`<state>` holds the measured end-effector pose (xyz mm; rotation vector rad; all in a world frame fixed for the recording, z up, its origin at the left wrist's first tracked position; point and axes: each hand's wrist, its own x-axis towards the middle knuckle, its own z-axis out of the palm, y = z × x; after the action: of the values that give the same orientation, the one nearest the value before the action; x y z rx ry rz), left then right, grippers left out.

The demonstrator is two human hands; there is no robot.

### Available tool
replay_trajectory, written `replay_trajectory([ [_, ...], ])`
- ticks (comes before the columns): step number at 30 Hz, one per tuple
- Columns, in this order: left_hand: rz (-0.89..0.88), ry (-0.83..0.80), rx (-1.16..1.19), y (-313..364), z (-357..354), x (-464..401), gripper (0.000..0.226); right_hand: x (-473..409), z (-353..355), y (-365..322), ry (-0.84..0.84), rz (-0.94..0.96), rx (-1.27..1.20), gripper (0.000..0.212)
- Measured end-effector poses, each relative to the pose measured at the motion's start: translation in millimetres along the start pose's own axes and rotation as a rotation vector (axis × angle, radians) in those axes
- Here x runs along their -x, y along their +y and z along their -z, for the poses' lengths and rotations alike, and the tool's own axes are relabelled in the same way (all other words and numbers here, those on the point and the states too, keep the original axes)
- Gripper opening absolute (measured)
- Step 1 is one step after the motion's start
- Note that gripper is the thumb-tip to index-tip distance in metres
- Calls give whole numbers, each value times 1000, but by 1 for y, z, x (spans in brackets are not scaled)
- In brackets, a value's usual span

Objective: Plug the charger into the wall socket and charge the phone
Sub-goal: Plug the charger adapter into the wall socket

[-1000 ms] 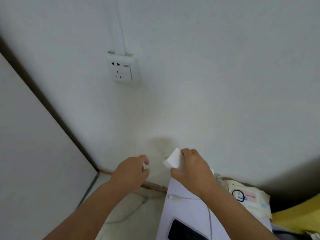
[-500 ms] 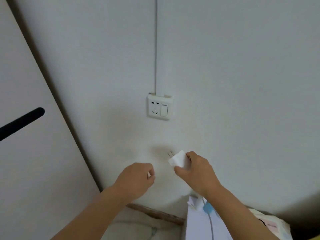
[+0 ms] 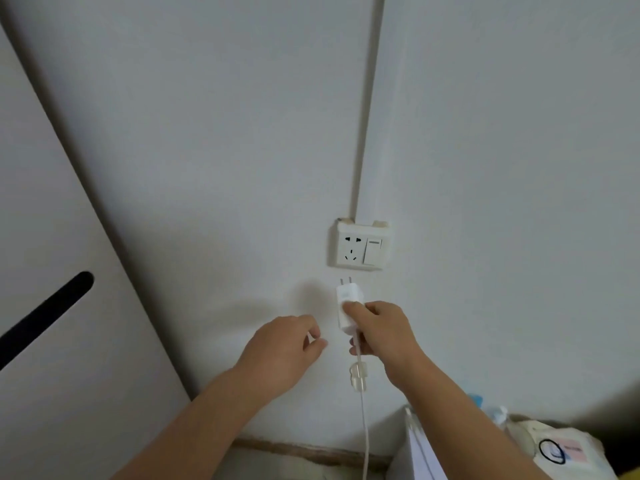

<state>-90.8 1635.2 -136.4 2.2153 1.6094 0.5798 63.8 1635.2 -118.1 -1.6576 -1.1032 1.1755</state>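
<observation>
The charger [image 3: 349, 303] is a small white block of hard plastic, judged light and rigid, with smooth and probably slightly slippery sides, so the sound place to take it is across its flat faces near the rear half, leaving the front end free. That is roughly how the right hand [image 3: 381, 332] holds it: thumb and fingers closed around the lower part of the body, just above where the cable [image 3: 363, 427] leaves it. Two short metal prongs [image 3: 346, 281] stick out of the top end, pointing up towards the wall socket [image 3: 362, 245], which sits just above them on the wall and is not yet touched. The prongs are stiff and likely need a straight, firm push into the two-slot opening in the upper left of the socket plate, beside its rocker switch [image 3: 372, 251]. The thin white cable hangs limp, with a bulkier translucent connector part below the hand, and should add little drag. The left hand [image 3: 282, 348] hovers beside it, loosely curled and holding nothing visible. The phone is not in view.
</observation>
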Motion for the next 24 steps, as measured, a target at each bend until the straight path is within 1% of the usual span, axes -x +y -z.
replay_trajectory([
  [4,-26,30,71,4,2,-18,26,-7,-3,-17,-13,-37,-146,28],
  [9,-44,71,121,16,2,-45,33,-21,0,-32,-38,-67,-296,33],
  [13,-68,88,139,19,3,-63,31,-32,1,-40,-60,-81,-332,38],
  [18,-62,50,202,12,4,-73,37,-35,2,-42,-129,-82,-378,36],
  [22,-59,84,286,11,7,-77,27,-36,0,-46,-162,-78,-393,37],
  [24,-46,100,285,12,10,-79,24,-37,-1,-50,-162,-75,-373,38],
])
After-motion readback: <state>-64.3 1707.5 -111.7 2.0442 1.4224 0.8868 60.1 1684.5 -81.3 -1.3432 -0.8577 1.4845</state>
